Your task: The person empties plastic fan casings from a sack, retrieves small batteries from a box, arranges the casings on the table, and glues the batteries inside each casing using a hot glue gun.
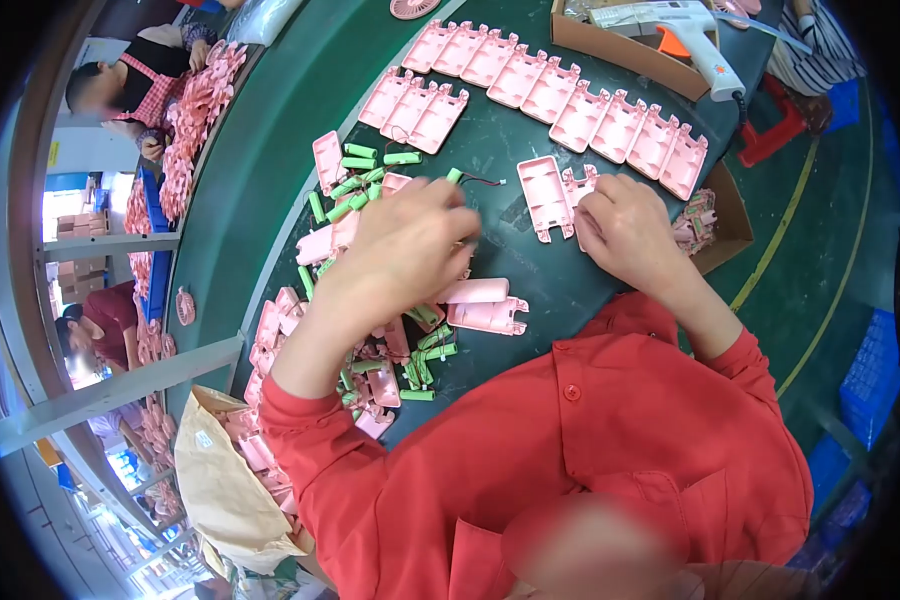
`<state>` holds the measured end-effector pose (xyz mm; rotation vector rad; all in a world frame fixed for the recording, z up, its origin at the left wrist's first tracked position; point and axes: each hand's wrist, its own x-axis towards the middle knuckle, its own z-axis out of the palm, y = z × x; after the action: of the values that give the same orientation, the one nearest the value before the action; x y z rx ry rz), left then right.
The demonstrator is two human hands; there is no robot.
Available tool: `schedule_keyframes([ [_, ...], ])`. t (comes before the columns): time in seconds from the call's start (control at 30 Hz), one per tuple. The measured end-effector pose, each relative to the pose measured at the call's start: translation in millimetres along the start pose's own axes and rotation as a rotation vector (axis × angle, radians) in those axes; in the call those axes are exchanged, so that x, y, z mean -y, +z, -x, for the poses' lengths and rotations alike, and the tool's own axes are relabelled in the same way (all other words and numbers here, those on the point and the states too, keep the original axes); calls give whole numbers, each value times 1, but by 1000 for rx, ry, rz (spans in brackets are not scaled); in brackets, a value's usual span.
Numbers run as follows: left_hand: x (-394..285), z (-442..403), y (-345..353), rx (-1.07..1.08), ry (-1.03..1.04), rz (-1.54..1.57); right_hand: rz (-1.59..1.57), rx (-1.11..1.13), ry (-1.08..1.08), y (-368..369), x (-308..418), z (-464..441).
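My left hand [410,240] is over a loose heap of pink plastic shells and green batteries, its fingers curled in and slightly blurred. What lies under those fingers is hidden. Just past its far side shows a green battery [455,175] with a dark wire and small white connector; whether the hand touches it I cannot tell. My right hand [620,220] grips a pink plastic shell [579,187] with bent fingers, partly covering it. Touching or close beside that shell, on its left, another open pink shell [543,198] lies on the green table [515,290].
A row of pink shells [550,95] runs along the far side. A cardboard box [630,55] there holds a glue gun [705,55]. Another box [730,220] stands right, and a paper-lined sack [225,480] with pink parts lower left. Other people work on the left.
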<state>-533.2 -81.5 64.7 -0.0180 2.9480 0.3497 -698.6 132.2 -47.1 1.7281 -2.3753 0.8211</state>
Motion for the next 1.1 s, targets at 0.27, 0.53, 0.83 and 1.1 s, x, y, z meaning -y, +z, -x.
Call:
schedule_keyframes([
  [0.27, 8, -77, 54, -190, 419, -258, -143, 53, -106, -21, -10, 13],
  [0.53, 36, -65, 55, -313, 14, -22, -277, 133, -143, -14, -11, 8],
  [0.83, 66, -87, 62, -434, -186, 108, -126, 134, -242, 22, -9, -26],
  [1.1, 46, -23, 34, -61, -328, 41, -103, 100, -308, 45, -4, -62],
])
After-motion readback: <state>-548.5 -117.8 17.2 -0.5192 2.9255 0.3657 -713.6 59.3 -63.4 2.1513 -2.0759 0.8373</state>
